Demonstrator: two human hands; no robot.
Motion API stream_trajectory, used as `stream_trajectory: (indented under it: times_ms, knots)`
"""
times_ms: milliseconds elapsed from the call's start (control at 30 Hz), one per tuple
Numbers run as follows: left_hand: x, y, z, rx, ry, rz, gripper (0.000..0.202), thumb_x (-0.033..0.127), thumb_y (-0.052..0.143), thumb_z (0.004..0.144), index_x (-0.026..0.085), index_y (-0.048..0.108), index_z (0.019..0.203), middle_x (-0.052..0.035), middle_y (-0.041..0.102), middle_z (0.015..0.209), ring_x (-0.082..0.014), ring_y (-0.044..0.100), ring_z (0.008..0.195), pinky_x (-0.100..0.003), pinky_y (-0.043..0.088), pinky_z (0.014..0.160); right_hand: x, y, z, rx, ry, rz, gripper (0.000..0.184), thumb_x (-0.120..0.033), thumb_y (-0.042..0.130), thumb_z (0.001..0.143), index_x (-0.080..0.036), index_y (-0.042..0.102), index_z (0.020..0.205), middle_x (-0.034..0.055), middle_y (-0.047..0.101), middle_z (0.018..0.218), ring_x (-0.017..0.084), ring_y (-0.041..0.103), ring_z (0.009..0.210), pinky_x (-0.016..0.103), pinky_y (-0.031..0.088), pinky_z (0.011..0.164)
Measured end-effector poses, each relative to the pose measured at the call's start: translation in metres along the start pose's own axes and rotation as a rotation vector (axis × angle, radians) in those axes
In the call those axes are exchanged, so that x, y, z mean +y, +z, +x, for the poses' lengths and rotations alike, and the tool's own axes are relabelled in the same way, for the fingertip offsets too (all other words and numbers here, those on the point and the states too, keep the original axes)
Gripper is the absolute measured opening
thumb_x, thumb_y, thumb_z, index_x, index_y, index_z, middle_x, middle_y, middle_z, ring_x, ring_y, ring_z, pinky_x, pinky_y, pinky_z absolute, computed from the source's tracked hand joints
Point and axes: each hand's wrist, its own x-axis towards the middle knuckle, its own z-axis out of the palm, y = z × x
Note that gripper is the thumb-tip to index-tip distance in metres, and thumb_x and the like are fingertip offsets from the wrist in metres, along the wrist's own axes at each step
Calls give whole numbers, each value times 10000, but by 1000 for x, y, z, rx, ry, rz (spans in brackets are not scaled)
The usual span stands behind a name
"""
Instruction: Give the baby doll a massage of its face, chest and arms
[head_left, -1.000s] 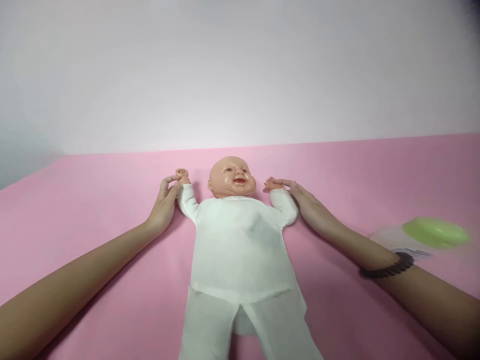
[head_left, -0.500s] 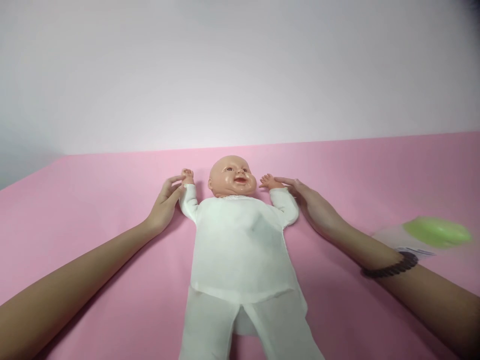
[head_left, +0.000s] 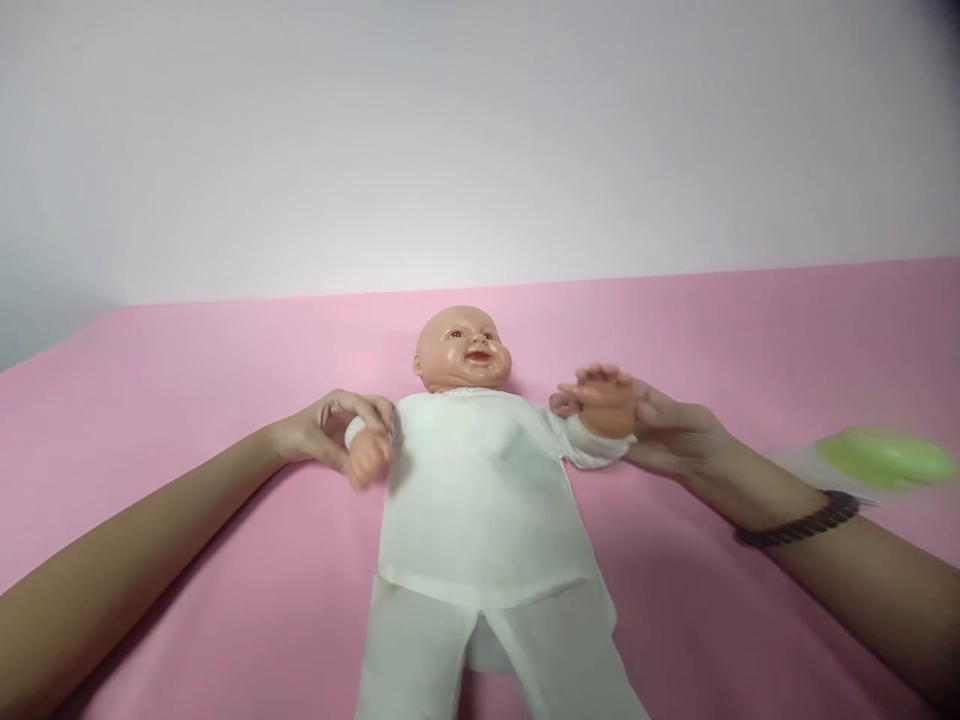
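Note:
A bald baby doll point(head_left: 480, 490) in a white cloth top and trousers lies face up, its head away from me. My left hand point(head_left: 337, 425) is curled round the doll's arm point(head_left: 369, 455) on the left side, with the doll's hand pointing toward me. On the other side, my right hand point(head_left: 667, 425) holds the doll's other arm point(head_left: 600, 425) from behind, and the small hand on it is raised and blurred. Part of my right fingers is hidden behind that arm.
The doll lies on a pink surface point(head_left: 225, 380) that meets a pale wall point(head_left: 480, 150) at the back. To the right, beyond my braceleted wrist, is a clear container with a bright green top point(head_left: 885, 457), partly hidden by my forearm.
Both doll arms have swung down from beside its head, the left one toward its side and the right one outward. My hands have moved with them, toward me.

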Motion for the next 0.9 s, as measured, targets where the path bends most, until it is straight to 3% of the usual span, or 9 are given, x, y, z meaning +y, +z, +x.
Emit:
stream_trajectory:
  times_ms: [100, 167, 267, 400, 500, 600, 700, 800, 900]
  knots:
    - [9, 4, -1, -187, -5, 273, 375, 122, 951, 600, 322, 846, 900, -50, 717, 961, -220, 599, 992, -362, 498, 924, -4, -10, -2, -440, 16, -147, 361, -397, 935, 702, -376, 831, 1047, -2, 761, 1046, 195, 658, 1162, 372, 467, 1101]
    - [18, 7, -1, -261, -22, 416, 324, 108, 919, 647, 331, 848, 871, -37, 729, 935, -216, 561, 1014, -362, 456, 977, -11, -10, -3, -592, 44, -285, 358, -353, 944, 710, -348, 842, 1054, 3, 752, 970, 180, 632, 1162, 359, 421, 1118]
    - [31, 13, 0, -346, -83, 568, 309, 90, 879, 700, 340, 852, 880, -21, 752, 964, -216, 532, 1047, -362, 406, 1016, -23, 0, -4, -671, 121, -487, 323, -384, 951, 704, -323, 860, 1008, 25, 752, 960, 209, 605, 1165, 406, 387, 1149]
    - [41, 17, 2, -381, -105, 632, 327, 92, 880, 704, 351, 854, 901, -7, 767, 991, -228, 533, 1095, -373, 370, 1057, -39, 20, -4, -728, 278, -716, 328, -381, 964, 677, -327, 868, 986, 44, 767, 1010, 244, 565, 1218, 409, 427, 1125]
    - [36, 15, 3, -371, -85, 618, 300, 113, 888, 703, 348, 854, 886, -18, 765, 973, -227, 554, 1043, -378, 402, 1027, -45, 26, -2, -718, 314, -753, 301, -345, 949, 694, -309, 872, 983, 46, 776, 1029, 251, 554, 1234, 397, 424, 1122]
    - [19, 7, 1, -313, -26, 474, 288, 158, 935, 658, 338, 852, 867, -43, 750, 920, -230, 587, 965, -387, 466, 955, -36, 16, -2, -732, 252, -644, 328, -320, 962, 682, -303, 868, 996, 44, 780, 1006, 230, 587, 1177, 393, 413, 1130]
    - [-1, -2, -4, -113, 33, 127, 350, 221, 982, 605, 335, 844, 905, -59, 731, 962, -238, 638, 959, -379, 524, 871, -16, -1, -2, -589, 105, -318, 357, -361, 977, 665, -332, 855, 1000, 20, 768, 1002, 189, 649, 1072, 348, 485, 1041]
    - [-10, -5, -5, 169, 20, -104, 399, 341, 955, 682, 310, 817, 1055, -82, 719, 1149, -275, 661, 1083, -403, 544, 915, -2, -5, -1, -154, 5, 1, 347, -480, 913, 742, -393, 817, 1065, -23, 754, 1181, 167, 681, 1106, 298, 530, 1001]
    - [-9, -1, 1, 438, -22, -150, 440, 427, 884, 798, 267, 763, 1189, -98, 699, 1244, -272, 651, 1146, -398, 543, 965, -2, 9, 6, 235, -35, 86, 416, -520, 803, 845, -428, 731, 1245, -57, 633, 1465, 205, 603, 1332, 328, 525, 1099]
